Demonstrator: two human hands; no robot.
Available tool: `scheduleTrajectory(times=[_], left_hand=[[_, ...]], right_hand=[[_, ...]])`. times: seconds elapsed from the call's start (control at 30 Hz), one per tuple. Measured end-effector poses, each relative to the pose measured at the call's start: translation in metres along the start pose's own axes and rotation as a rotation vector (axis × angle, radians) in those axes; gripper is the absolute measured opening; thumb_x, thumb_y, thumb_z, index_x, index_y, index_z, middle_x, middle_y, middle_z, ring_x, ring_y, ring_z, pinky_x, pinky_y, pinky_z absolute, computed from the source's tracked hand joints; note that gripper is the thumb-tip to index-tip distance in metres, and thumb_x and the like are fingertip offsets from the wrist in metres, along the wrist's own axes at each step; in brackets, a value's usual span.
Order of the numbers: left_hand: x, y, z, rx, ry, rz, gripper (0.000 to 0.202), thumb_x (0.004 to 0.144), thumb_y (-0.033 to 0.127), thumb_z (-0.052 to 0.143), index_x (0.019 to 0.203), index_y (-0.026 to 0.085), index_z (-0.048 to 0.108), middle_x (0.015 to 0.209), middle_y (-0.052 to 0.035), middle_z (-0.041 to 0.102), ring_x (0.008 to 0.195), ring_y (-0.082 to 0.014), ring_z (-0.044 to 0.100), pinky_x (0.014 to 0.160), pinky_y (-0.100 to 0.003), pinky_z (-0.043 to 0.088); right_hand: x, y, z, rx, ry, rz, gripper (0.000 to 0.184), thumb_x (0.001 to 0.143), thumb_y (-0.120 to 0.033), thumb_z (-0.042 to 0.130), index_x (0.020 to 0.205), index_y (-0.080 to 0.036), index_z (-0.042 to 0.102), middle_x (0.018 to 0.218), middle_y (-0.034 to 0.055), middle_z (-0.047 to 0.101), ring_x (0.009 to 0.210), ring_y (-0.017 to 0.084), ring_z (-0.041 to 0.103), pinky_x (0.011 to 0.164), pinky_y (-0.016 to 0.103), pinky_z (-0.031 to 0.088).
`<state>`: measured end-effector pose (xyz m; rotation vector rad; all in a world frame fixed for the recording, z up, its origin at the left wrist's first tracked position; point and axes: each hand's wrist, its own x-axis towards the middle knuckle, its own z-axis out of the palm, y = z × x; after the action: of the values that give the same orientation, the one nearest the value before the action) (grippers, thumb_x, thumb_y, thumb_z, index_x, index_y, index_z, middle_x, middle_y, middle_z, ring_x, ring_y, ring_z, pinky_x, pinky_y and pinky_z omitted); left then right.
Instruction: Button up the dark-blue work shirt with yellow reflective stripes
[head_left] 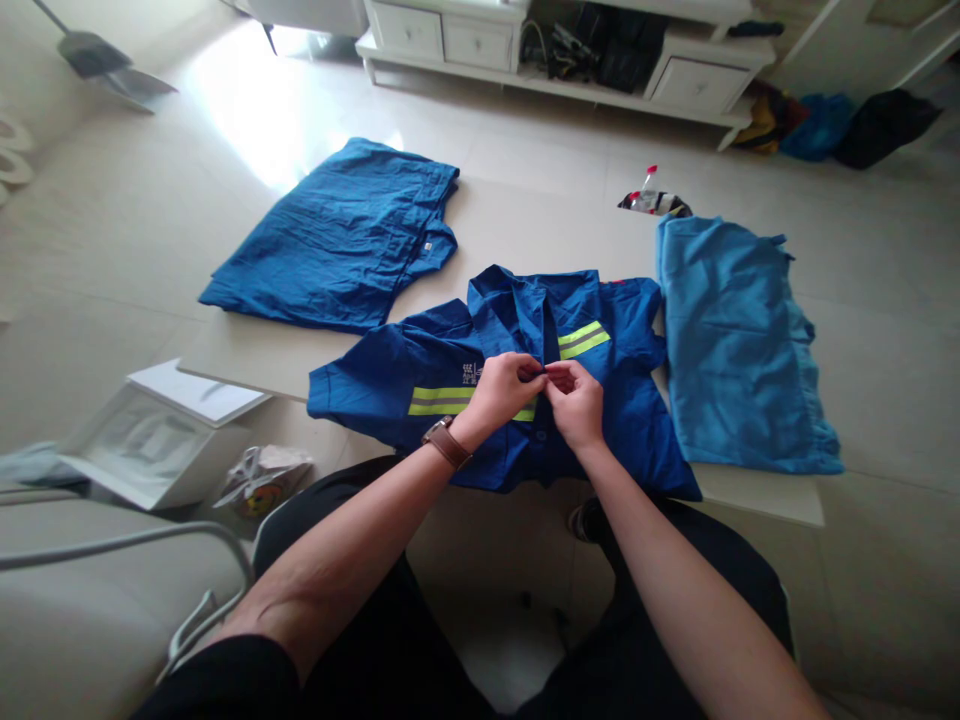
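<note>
A dark blue work shirt point(622, 400) with yellow reflective stripes lies face up on a low white table point(757, 492) in front of me. My left hand point(504, 390), with a brown watch on its wrist, pinches the shirt's front placket at chest height. My right hand point(576, 400) pinches the same placket right beside it, fingertips touching the left hand's. Both hands are closed on the fabric; whatever small part sits between the fingers is hidden.
A second dark blue garment point(341, 240) lies folded at the table's far left. A lighter blue garment point(739, 345) lies at the right. A small wrapper point(654, 202) sits behind it. An open white box point(161, 440) stands on the floor at left, a white cabinet point(555, 50) beyond.
</note>
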<state>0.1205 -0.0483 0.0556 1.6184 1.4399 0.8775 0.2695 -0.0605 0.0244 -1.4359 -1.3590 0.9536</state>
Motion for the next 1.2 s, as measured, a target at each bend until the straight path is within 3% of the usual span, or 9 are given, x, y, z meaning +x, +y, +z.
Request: scheduleTrajectory(times=[0.17,0.6,0.73,0.83,1.2], left_hand=[[0.002,-0.002,0.003,-0.078,0.011,-0.092,0.014,0.082,0.008,0.067,0.088,0.014,0.078,0.081,-0.0040,0.076,0.077,-0.0141,0.071,0.071,-0.022,0.052],[0.006,-0.014,0.013,-0.301,0.076,-0.150,0.009,0.082,0.018,0.068,0.085,0.012,0.073,0.074,-0.0036,0.071,0.067,-0.0106,0.063,0.062,-0.019,0.046],[0.003,-0.012,0.014,-0.328,0.042,-0.126,0.009,0.081,0.018,0.068,0.084,0.012,0.073,0.074,-0.0033,0.071,0.067,-0.0105,0.063,0.063,-0.019,0.046],[0.002,-0.013,0.014,-0.319,0.052,-0.124,0.009,0.081,0.018,0.068,0.085,0.011,0.074,0.074,-0.0033,0.071,0.067,-0.0104,0.063,0.063,-0.019,0.046],[0.004,-0.016,0.012,-0.296,0.045,-0.128,0.011,0.077,0.013,0.069,0.088,0.012,0.073,0.078,-0.0040,0.072,0.070,-0.0110,0.065,0.064,-0.019,0.048]], right_hand=[[-0.001,-0.007,0.000,-0.079,0.005,-0.043,0.023,0.082,-0.038,0.068,0.094,-0.019,0.071,0.087,0.0081,0.074,0.078,0.023,0.071,0.075,0.035,0.058],[-0.002,-0.011,-0.004,-0.250,0.024,-0.218,0.019,0.093,-0.032,0.059,0.091,-0.018,0.072,0.092,0.0098,0.072,0.081,0.023,0.068,0.077,0.035,0.054],[0.003,-0.006,-0.006,-0.186,0.051,-0.121,0.026,0.093,-0.039,0.058,0.092,-0.017,0.071,0.089,0.0100,0.073,0.080,0.024,0.068,0.076,0.036,0.054],[0.007,-0.002,-0.006,-0.125,-0.009,-0.045,0.031,0.090,-0.044,0.059,0.096,-0.017,0.072,0.092,0.0106,0.075,0.082,0.024,0.069,0.078,0.036,0.055],[0.010,-0.007,-0.007,-0.072,-0.060,0.008,0.030,0.083,-0.049,0.062,0.086,-0.019,0.065,0.084,0.0074,0.070,0.077,0.022,0.065,0.075,0.034,0.052]])
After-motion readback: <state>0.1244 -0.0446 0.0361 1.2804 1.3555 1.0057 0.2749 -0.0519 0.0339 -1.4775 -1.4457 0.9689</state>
